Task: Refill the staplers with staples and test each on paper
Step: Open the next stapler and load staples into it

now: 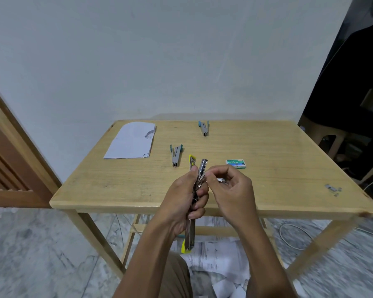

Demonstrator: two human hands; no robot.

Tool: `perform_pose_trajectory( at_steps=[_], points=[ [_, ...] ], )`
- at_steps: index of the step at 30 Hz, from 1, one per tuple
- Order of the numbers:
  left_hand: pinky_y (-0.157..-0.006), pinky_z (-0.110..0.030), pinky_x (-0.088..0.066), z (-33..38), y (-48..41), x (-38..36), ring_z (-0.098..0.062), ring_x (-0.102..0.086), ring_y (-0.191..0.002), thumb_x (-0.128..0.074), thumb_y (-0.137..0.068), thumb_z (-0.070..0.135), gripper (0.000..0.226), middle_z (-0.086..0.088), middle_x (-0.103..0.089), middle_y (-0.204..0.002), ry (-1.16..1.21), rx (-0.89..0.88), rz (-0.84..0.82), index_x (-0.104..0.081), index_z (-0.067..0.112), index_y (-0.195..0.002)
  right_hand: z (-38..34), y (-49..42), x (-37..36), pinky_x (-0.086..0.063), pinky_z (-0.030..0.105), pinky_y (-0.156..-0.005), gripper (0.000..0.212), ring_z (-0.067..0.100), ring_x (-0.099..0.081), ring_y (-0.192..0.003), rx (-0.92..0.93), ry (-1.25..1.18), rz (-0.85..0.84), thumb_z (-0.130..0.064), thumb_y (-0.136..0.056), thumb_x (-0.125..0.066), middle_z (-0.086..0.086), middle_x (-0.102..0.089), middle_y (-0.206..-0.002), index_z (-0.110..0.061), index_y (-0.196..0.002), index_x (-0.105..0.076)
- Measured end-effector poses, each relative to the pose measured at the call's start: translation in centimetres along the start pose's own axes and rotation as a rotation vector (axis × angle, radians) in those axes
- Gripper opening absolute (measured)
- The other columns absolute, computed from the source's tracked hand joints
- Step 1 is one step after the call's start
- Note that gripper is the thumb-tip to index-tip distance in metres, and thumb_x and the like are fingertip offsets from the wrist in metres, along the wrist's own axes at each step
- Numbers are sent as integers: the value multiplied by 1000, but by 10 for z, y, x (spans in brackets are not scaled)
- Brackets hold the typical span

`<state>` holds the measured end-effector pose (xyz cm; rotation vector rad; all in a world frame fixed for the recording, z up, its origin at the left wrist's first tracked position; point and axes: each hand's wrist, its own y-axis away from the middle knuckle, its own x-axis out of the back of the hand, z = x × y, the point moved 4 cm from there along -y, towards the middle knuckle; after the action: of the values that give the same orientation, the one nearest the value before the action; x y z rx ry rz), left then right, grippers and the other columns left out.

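My left hand [186, 203] grips a yellow stapler [191, 231] that is swung open, its yellow cover and metal magazine pointing up and away from me. My right hand [228, 190] pinches at the magazine's rail with thumb and forefinger; a small silvery strip shows between its fingers, too small to identify. Two grey-and-teal staplers lie on the wooden table [267, 160]: one near the middle [175, 154], one further back [204, 127]. A green staple box [236, 163] sits just right of my hands. A stack of white paper [131, 140] lies at the back left.
Loose staple strips [333, 188] lie near the table's right front corner. Crumpled and torn papers [220, 261] cover the floor under the table. A wooden door [7, 160] stands at the left, dark furniture at the right, and a white cable [289, 235] runs on the floor.
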<state>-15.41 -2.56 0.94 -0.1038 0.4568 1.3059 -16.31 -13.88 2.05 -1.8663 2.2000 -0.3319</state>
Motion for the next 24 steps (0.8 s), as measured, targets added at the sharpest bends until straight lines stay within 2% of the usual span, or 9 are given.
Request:
perform_pose_trajectory(
  at_steps=[4, 7, 11, 15, 17, 20, 22, 24],
  points=[
    [-37, -18, -12, -1, -2, 4, -9, -23, -41, -40, -104, 40, 42, 0, -37, -58, -1, 22, -14, -46, 10, -76, -3, -2, 3, -53, 15, -67, 7, 9, -72, -67, 43, 161, -57, -9, -89, -69, -1, -72, -78, -13, -84, -69],
    [-36, -18, -13, -3, -2, 6, -9, -24, -41, -41, -103, 40, 40, -1, -38, -58, 10, 32, -21, -47, 8, -80, 0, -2, 4, -56, 21, -77, 9, 7, -72, -79, 59, 231, -92, -13, -88, -71, -7, -72, -83, -19, -82, -70],
    [-35, -17, -15, -7, -3, 9, -9, -26, -39, -42, -103, 39, 38, -1, -39, -56, 20, 36, 14, -46, 7, -82, -1, -3, 3, -53, 21, -80, 21, 9, -68, -84, 92, 268, -151, -9, -86, -72, -11, -67, -84, -22, -72, -66],
    [-29, -16, -20, -5, -8, 15, -7, -28, -35, -42, -103, 39, 42, -1, -42, -51, 61, 12, 85, -49, 6, -78, 1, 1, 1, -57, 38, -79, 31, 16, -67, -78, 150, 263, -201, -6, -82, -73, -7, -64, -79, -25, -64, -58],
    [-29, -16, -19, -2, -11, 16, -7, -27, -34, -40, -104, 41, 45, -2, -42, -52, 103, -3, 82, -48, 6, -75, 5, 5, -3, -57, 39, -78, 30, 17, -69, -80, 173, 227, -203, -5, -80, -74, -5, -65, -77, -21, -62, -57],
    [-30, -17, -18, -3, -16, 19, -9, -25, -35, -38, -102, 47, 54, -4, -38, -54, 119, 10, 72, -44, 9, -66, 7, 12, -9, -54, 23, -73, 27, 16, -67, -84, 245, 245, -199, 1, -79, -76, 5, -64, -77, -5, -61, -56],
    [-28, -17, -19, -6, -18, 21, -9, -21, -34, -38, -101, 51, 58, -6, -33, -55, 138, 45, 64, -42, 11, -59, 7, 14, -10, -56, 30, -72, 26, 16, -68, -83, 258, 252, -217, -2, -79, -76, 3, -65, -79, -4, -63, -56],
    [-28, -16, -18, -8, -18, 22, -9, -20, -31, -40, -101, 52, 57, -7, -29, -58, 199, 75, 46, -41, 12, -59, 6, 14, -10, -56, 38, -78, 21, 17, -70, -82, 218, 244, -263, -11, -83, -75, -4, -68, -82, -9, -69, -59]
  ],
)
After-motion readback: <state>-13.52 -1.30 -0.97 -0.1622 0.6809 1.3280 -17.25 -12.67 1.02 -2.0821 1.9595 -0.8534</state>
